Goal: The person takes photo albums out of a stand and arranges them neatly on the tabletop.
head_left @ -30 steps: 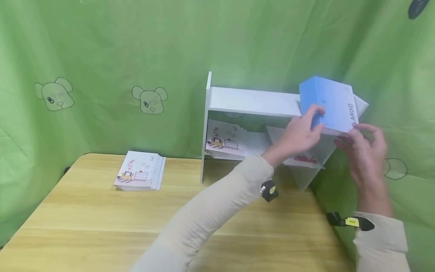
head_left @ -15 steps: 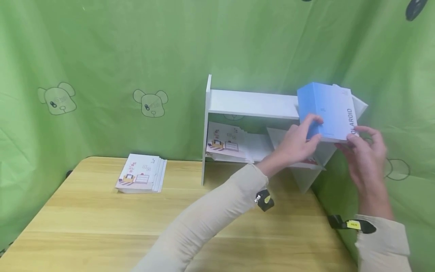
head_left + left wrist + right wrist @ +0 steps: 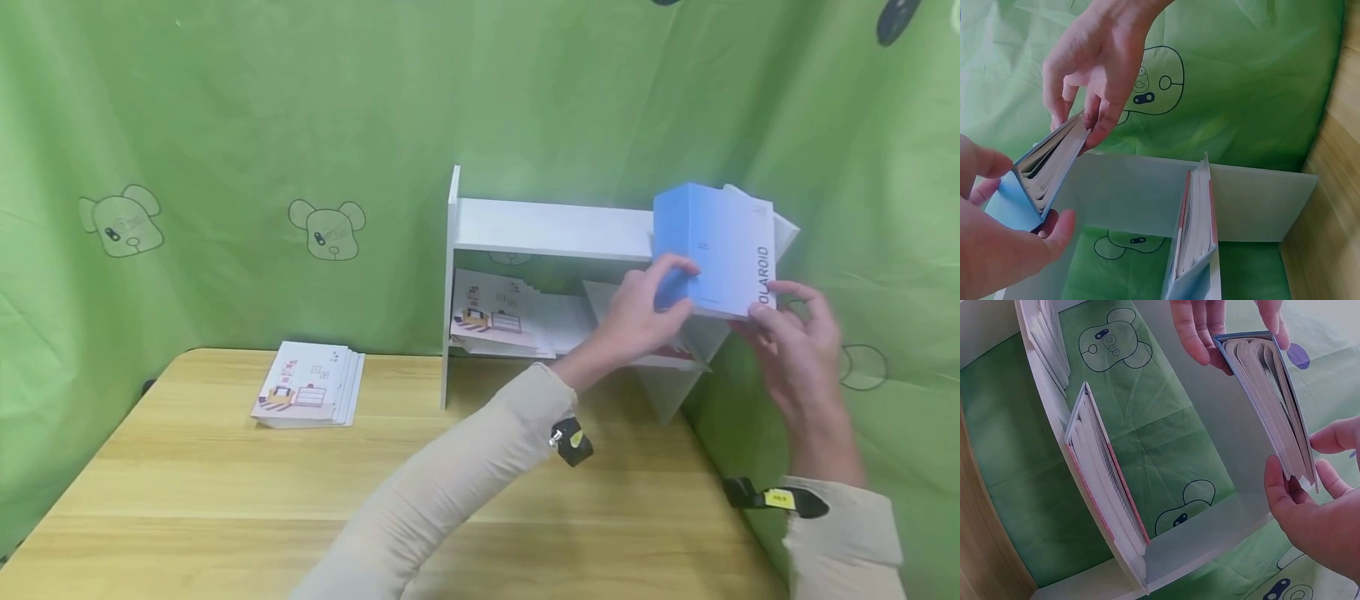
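Blue-covered and thick, the book with white "POLAROID" lettering on its spine (image 3: 712, 250) is held in the air between both hands, level with the top board of the small white wooden shelf unit (image 3: 547, 229) and at its right end. The left hand (image 3: 641, 312) grips the book's near left corner, thumb on the cover and the other fingers curled beneath it. The right hand (image 3: 798, 333) holds the opposite lower edge, its fingers (image 3: 1285, 487) bent round the page block. In the right wrist view the pages (image 3: 1272, 394) fan slightly apart between the two grips.

Below the left fingers, inside the shelf, a pink-and-white book (image 3: 660, 354) leans tilted, and further left of them a row of white illustrated booklets (image 3: 498, 312) rests against the shelf's left side. Well to the left of both hands, a stack of the same illustrated booklets (image 3: 309, 385) lies flat on the light wooden surface (image 3: 225, 492). Green cloth printed with bear faces (image 3: 225, 125) hangs behind it all.
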A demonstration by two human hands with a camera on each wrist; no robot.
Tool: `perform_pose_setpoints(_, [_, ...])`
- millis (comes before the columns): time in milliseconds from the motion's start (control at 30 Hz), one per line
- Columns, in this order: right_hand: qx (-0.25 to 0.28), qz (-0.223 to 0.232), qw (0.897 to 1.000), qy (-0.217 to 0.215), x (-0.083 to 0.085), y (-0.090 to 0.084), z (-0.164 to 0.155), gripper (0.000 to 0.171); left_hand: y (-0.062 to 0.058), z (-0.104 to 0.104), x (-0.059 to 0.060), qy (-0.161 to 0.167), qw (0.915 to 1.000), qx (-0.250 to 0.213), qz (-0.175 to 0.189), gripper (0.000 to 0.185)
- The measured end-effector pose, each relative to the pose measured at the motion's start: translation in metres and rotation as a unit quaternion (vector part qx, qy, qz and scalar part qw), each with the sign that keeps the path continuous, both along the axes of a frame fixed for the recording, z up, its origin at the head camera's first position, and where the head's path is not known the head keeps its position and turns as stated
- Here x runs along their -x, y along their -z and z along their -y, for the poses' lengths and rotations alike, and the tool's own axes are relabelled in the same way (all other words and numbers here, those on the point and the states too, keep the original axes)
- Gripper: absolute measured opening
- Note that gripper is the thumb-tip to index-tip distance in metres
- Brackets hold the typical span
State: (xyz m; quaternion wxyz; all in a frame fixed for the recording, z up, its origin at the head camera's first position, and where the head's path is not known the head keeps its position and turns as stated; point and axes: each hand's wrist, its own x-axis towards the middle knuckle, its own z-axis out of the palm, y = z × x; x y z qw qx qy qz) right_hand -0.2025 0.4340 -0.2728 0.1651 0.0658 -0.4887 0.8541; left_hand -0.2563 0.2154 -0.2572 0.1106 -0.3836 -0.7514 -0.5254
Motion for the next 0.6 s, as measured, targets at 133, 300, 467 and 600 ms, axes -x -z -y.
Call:
perform_pose_setpoints(133, [-0.001,0.002,1.000,-0.010,-0.002,0.002,0.000,0.047,0.001,0.003,0.001,-0.013,0.9995,0.010,-0.026,0.034])
perform_pose_setpoints(300, [-0.024,0.000,0.999,-0.025,-0.004,0.006,0.001,0.053,0.002,0.009,0.001,-0.014,0.9994,0.004,-0.032,0.031])
perform_pose_setpoints(467, [-0.041,0.006,0.999,-0.035,-0.006,0.009,0.000,0.059,0.006,0.014,0.000,-0.008,0.9998,-0.004,-0.017,0.032])
perform_pose_setpoints(600, [-0.064,0.014,0.997,-0.029,-0.010,0.012,0.000,0.061,0.010,0.018,-0.001,0.009,0.9998,-0.015,-0.004,0.034])
